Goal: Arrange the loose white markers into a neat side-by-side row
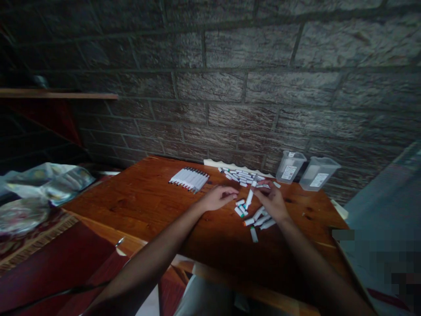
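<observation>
Between the thumb and fingers of my right hand is a white marker pen, tilted with one end up. My left hand is just left of it, fingers curved and apart, with nothing in them. Below the marker lie several short white caps with green and dark ends. Under my right hand rests a loose group of white marker pieces, partly hidden, one with an orange end. A green-ended piece lies nearest me. To the left, white markers lie side by side in a neat row.
More short white pieces are spread along the back of the wooden table. Two clear plastic containers with labels stand at the back right, against the brick wall. A plastic bag is at the far left.
</observation>
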A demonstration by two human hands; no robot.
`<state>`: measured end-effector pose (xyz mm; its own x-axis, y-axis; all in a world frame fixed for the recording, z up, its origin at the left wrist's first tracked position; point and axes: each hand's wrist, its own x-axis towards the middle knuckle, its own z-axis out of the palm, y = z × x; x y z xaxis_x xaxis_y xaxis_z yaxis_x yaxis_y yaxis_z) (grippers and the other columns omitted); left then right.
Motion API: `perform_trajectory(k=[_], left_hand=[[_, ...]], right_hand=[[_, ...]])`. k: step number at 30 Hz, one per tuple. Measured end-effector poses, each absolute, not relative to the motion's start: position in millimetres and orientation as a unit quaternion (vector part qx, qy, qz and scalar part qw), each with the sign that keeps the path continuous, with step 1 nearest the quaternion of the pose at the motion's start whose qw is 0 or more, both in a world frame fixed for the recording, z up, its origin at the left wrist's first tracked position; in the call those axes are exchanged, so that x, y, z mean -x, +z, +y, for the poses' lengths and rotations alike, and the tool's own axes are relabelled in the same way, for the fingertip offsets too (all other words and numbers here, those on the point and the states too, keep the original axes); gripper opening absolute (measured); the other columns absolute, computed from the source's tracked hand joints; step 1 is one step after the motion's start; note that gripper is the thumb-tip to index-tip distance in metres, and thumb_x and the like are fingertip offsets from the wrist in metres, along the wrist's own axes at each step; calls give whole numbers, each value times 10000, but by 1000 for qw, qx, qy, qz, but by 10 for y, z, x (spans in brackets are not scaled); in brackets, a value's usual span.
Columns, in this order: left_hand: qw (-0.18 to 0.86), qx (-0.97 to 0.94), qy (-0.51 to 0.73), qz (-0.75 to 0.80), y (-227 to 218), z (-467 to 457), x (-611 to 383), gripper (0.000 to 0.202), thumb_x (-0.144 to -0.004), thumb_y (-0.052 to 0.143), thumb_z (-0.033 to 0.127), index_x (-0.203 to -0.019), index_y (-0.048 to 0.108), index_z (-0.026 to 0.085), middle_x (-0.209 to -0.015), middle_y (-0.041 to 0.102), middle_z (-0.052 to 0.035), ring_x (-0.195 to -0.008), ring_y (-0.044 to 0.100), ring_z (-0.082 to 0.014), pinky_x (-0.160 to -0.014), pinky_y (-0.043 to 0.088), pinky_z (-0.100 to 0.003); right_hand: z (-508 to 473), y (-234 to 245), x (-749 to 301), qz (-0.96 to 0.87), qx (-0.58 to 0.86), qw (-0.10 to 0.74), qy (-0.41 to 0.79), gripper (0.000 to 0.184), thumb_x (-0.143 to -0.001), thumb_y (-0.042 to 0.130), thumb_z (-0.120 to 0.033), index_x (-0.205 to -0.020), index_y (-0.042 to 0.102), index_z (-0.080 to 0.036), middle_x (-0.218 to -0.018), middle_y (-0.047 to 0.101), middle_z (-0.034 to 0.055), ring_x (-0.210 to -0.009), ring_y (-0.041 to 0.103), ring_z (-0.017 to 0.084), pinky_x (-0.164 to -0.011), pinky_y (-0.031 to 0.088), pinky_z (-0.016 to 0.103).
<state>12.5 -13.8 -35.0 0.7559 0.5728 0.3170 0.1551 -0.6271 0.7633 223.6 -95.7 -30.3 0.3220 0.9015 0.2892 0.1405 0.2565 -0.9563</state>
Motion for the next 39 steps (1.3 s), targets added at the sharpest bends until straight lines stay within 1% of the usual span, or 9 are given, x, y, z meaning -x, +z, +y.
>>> perform_trajectory(k=[6,10,14,22,25,29,32,35,39], left_hand=[[525,-759,326,204,-239,-179,-158,450,-840,647,482,-1081,685,104,-996,738,-115,-891,669,-176,-849,498,-300],[555,-749,299,206,-175,-245,-169,458,-802,673,523,-978,720,102,-908,740,-86,-779,642,-150,-758,486,-270],[566,-750,280,197,-179,-266,-186,438,-789,690,513,-926,735,100,-795,720,-46,-720,612,-128,-731,469,-256],[613,-699,312,195,-258,-232,-225,465,-672,818,406,-1012,703,111,-1001,731,-93,-892,664,-167,-889,492,-318],[611,-699,317,191,-269,-245,-248,458,-676,819,388,-1015,684,113,-996,726,-91,-882,667,-161,-881,499,-320],[573,-730,324,185,-296,-250,-269,432,-728,779,410,-1020,665,112,-906,721,-69,-807,655,-142,-797,500,-281],[516,-762,339,195,-290,-205,-230,424,-795,706,437,-1071,667,117,-942,723,-79,-828,649,-152,-798,493,-278],[402,-799,365,258,-238,-112,-106,382,-832,643,434,-1054,695,128,-963,730,-74,-828,640,-162,-773,487,-266],[201,-827,347,393,-139,-25,91,317,-884,528,396,-957,734,166,-848,733,-47,-733,627,-164,-723,469,-265]], right_hand=[[-1021,-183,-2121,-480,475,624,393,444,-658,784,-511,-881,533,-219,-574,586,-71,-431,443,77,-436,362,219],[-1062,-114,-2068,-470,448,643,405,448,-685,775,-482,-977,549,-228,-633,610,-72,-421,422,59,-411,348,202],[-1056,-134,-2079,-471,454,647,392,480,-699,757,-492,-1058,596,-218,-677,627,-59,-427,427,56,-413,360,209],[-1026,-194,-2084,-459,460,653,389,385,-688,776,-463,-940,649,-201,-780,676,-24,-461,445,50,-433,361,203],[-1035,-178,-2051,-451,469,658,380,382,-670,786,-468,-903,654,-197,-809,690,-11,-491,465,62,-450,384,209],[-1045,-154,-2014,-451,474,650,386,399,-640,802,-479,-882,667,-191,-759,692,-8,-500,473,74,-459,391,216],[-1043,-146,-2019,-445,484,646,387,420,-647,785,-507,-914,673,-202,-762,704,-4,-480,460,75,-451,388,223],[-1037,-144,-2054,-428,492,652,387,447,-663,767,-533,-954,667,-209,-801,723,10,-473,454,70,-464,406,227],[-1034,-146,-2110,-416,511,653,374,470,-669,748,-579,-927,664,-196,-850,737,40,-505,490,76,-485,436,226]])
